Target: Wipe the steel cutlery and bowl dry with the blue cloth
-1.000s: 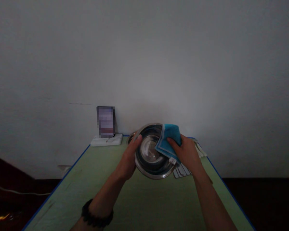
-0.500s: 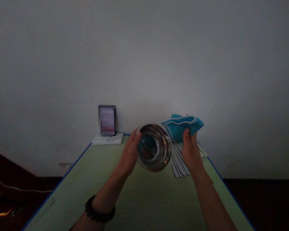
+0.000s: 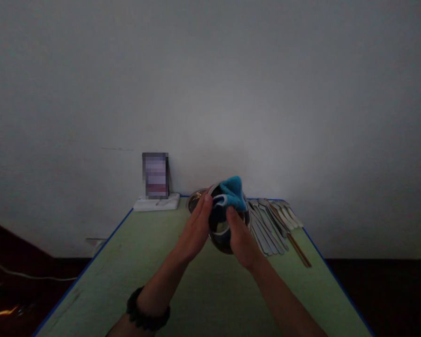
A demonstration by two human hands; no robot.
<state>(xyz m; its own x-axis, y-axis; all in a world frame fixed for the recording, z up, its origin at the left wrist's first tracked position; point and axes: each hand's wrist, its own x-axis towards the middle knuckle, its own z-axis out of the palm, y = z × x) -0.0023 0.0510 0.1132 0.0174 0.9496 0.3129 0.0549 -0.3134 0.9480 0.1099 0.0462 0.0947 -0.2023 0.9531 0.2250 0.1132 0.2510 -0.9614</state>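
A shiny metal bowl [image 3: 220, 246] is tilted toward me above the table, with its inside partly in view. My left hand [image 3: 195, 230] grips its left side, thumb near the rim. In my right hand [image 3: 244, 242] is a blue cloth [image 3: 235, 191] with pale edging, pinched under the thumb and pressed at the bowl's right side and opening. The right fingers are mostly hidden by the cloth and bowl. Another metal bowl [image 3: 192, 200] shows partly behind my left hand.
Several metal utensils [image 3: 266, 231] lie fanned out on the green table [image 3: 133, 276], right of the bowl. Brown chopsticks [image 3: 300, 251] and white-handled spoons [image 3: 290, 216] lie beyond them. At the back left, a blurred upright screen [image 3: 156, 175] leans over a white base [image 3: 154, 204] near the wall.
My right hand has brought the blue cloth left and down, from beside the bowl onto its rim and opening. The utensils and the second bowl are now more exposed.
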